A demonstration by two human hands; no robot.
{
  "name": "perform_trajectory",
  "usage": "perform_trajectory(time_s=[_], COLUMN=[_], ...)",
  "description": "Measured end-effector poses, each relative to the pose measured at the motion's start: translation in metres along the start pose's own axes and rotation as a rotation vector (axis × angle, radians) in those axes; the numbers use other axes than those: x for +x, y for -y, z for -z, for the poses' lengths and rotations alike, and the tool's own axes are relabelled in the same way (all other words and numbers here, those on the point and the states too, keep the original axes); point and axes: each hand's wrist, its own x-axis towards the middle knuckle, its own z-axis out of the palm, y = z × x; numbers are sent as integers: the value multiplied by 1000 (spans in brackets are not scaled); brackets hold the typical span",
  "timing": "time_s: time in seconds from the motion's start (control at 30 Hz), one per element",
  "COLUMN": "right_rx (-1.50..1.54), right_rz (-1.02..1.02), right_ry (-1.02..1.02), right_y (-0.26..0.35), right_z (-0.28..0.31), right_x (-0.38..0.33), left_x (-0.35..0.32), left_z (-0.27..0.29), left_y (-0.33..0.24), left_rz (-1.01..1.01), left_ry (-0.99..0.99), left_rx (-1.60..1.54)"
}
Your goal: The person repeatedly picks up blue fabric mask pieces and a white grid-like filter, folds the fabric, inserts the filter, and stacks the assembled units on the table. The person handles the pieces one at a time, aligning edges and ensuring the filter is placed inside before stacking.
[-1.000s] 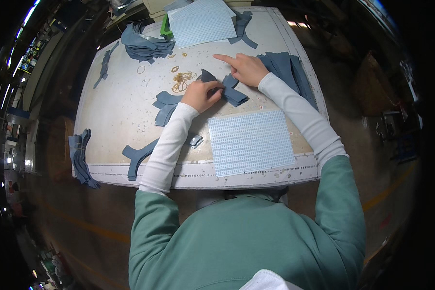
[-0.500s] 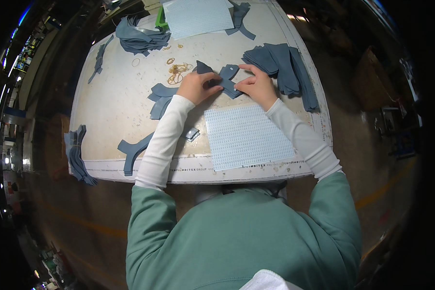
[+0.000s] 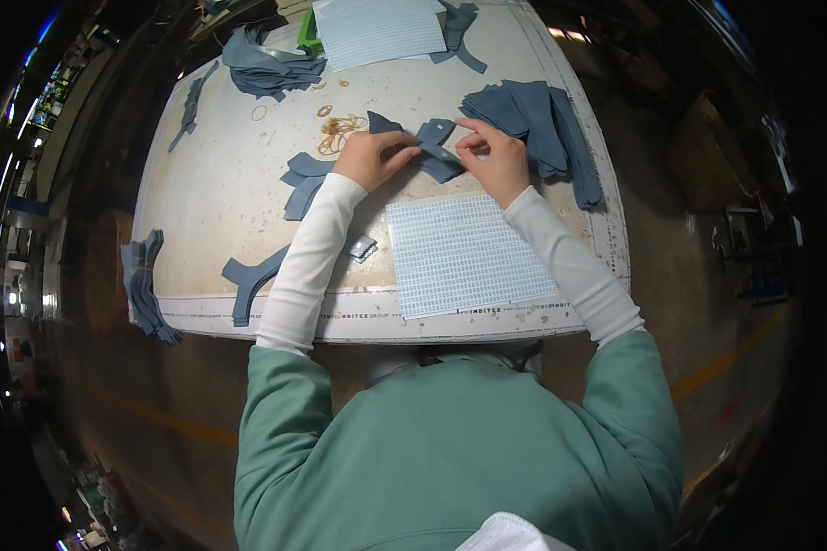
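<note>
Between my two hands lies a small stack of dark blue-grey fabric pieces (image 3: pixel 439 165), cut in curved, forked shapes. My left hand (image 3: pixel 372 158) has its thumb and fingers pinched on the left end of the top piece. At that piece's right end, my right hand (image 3: pixel 498 163) holds thumb and forefinger together by its edge; whether a small label is between them is too small to tell. A tiny white label shows on the far arm of the stack. Close in front lies a sheet of pale blue printed labels (image 3: pixel 469 257).
A big fanned pile of fabric pieces (image 3: pixel 533 119) lies at right, another (image 3: pixel 266 69) at far left. Rubber bands (image 3: pixel 340 133) sit beyond my left hand. More label sheets (image 3: pixel 377 35) rest on a green container (image 3: pixel 309 37). A tied bundle (image 3: pixel 145 285) hangs over the left edge.
My right hand has shifted slightly, its thumb and forefinger now closer together at the piece's right end. My left fingers have moved a little along the fabric. The view has shifted slightly.
</note>
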Motion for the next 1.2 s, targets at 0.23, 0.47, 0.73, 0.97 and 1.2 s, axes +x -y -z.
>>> perform_trajectory(time_s=[0.23,0.47,0.73,0.97,1.2], right_rx=[376,215,-120,-27,49], right_rz=[-251,-194,107,-17,-22], right_ry=[133,171,138,245,212], right_y=[2,16,18,15,19], right_z=[-2,-1,2,24,7], right_x=[2,-1,12,41,-3], left_x=[1,1,1,1,-1], left_z=[5,0,-1,0,0], left_y=[-7,-3,-1,-5,-5], left_rz=[115,70,47,69,89], left_ry=[41,38,21,-24,-30], left_rx=[-3,16,-30,-94,-35])
